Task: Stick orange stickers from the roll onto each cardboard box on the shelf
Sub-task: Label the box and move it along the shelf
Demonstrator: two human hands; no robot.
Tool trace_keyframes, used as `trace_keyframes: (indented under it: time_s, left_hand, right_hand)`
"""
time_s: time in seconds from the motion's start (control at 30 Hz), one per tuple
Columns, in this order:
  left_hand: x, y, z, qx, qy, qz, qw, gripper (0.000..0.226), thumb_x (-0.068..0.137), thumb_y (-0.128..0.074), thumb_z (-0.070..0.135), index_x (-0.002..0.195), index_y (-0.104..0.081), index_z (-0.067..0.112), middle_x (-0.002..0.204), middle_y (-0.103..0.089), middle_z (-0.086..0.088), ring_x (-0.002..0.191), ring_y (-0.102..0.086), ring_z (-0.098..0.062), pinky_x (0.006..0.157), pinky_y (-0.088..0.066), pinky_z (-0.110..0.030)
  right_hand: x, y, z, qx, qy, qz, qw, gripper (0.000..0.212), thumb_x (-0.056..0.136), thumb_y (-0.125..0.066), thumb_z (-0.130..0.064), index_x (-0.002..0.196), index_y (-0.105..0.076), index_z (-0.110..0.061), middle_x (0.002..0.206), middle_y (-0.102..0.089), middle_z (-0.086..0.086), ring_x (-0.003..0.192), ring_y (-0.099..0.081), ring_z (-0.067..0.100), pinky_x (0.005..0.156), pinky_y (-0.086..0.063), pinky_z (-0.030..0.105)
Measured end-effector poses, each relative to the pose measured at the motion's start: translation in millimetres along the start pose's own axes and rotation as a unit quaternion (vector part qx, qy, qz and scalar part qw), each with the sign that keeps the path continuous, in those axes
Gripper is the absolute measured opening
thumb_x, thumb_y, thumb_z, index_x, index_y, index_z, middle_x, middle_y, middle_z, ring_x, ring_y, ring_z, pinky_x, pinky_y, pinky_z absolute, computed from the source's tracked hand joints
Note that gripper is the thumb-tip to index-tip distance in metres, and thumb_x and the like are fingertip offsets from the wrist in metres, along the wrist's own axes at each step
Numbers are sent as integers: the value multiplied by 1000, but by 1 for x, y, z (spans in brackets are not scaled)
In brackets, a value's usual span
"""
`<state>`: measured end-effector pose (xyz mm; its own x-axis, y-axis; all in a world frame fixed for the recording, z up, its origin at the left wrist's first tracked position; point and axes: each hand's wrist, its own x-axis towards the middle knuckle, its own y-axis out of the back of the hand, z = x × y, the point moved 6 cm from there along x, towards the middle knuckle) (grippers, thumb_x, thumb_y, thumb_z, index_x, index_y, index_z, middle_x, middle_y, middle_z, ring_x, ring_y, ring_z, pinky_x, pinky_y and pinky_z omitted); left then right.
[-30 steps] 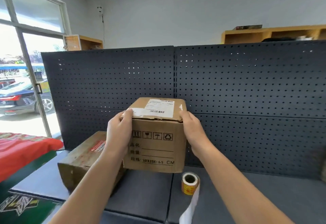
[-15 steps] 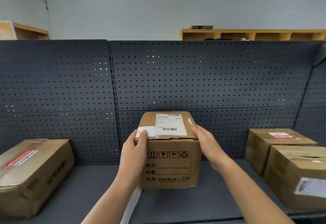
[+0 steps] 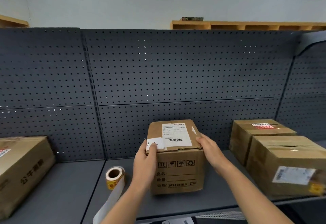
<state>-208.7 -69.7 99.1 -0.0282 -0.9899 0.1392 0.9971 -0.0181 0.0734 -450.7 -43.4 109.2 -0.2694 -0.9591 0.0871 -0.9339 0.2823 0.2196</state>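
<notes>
- Brown corrugated cardboard is what both hands are on: the middle cardboard box [image 3: 178, 160] stands upright on the dark grey shelf [image 3: 67, 197], its printed front facing the wearer and a white shipping label [image 3: 175, 134] on its top.
- The left hand [image 3: 145, 162] wraps the box's front-left top corner, thumb on the small white paper patch there; the right hand [image 3: 210, 150] presses on the right top edge. Both hands are clamped on the box, one on each side.
- The step looks like setting or squaring this box on the shelf before it is labelled. I would keep it level, seat it flat, and leave bare cardboard on the top or front facing out so a sticker goes on clean board rather than over the barcode.
- The sticker roll [image 3: 114, 177] stands on the shelf just left of the box, near the left forearm, with its white backing strip [image 3: 107, 204] trailing off the front edge. No sticker is in either hand, so one hand must let go to peel one.
- That loose strip could snag on the left arm and drag the roll off the shelf.
- Two more cartons [image 3: 282, 162] sit close on the right, the rear one with a red-and-white label on top; another carton [image 3: 23, 170] lies well off to the left. The perforated back panel [image 3: 176, 73] closes the shelf behind.
</notes>
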Motion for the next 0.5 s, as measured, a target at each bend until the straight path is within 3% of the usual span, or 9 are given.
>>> trace_keyframes:
  time_s: [0.3, 0.5]
  left_hand:
    - [3, -5, -18, 8, 20, -4, 1000, 30, 106, -51, 35, 134, -62, 34, 119, -72, 17, 109, -65, 1, 85, -51, -24]
    - [9, -1, -25, -22, 61, -19, 998, 45, 104, -56, 38, 147, -47, 29, 127, -63, 13, 110, -60, -1, 88, -49, -28]
  right_hand:
    - [11, 1, 28, 10, -4, -5, 1000, 30, 110, -44, -25, 130, -65, -33, 118, -76, -14, 111, -69, 3, 95, -49, 24]
    - [10, 5, 27, -4, 8, 19, 1000, 27, 106, -54, -34, 132, -62, -27, 115, -72, -15, 103, -68, -1, 80, -48, 14]
